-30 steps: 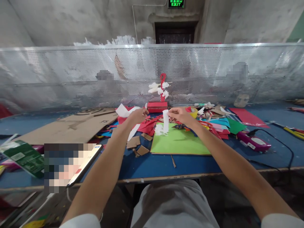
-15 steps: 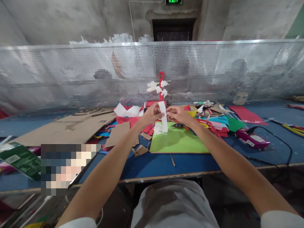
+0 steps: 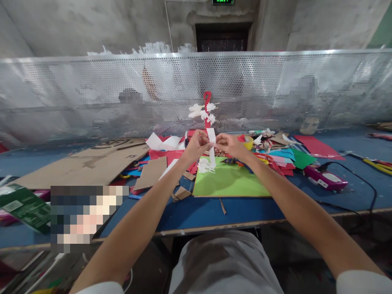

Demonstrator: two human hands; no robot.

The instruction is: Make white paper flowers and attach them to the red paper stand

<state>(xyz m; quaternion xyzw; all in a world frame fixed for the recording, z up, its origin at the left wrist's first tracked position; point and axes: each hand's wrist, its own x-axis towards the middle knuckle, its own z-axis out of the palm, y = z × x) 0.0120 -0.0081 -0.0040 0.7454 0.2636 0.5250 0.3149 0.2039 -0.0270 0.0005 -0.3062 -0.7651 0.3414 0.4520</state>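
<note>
Both hands meet above the blue table and pinch the top of a white paper strip. My left hand grips it from the left, my right hand from the right. The strip hangs down over a light green sheet, where small white paper cuttings lie. Behind the hands stands a red paper stem with white paper blossoms on a red base.
A large cardboard sheet lies at left, with cardboard scraps nearer. Coloured paper is piled at right beside a purple glue gun with a black cord. A perforated metal screen closes the table's far side.
My left hand came across from the left to join the right on the white strip. Both hands then rose slightly with it.
</note>
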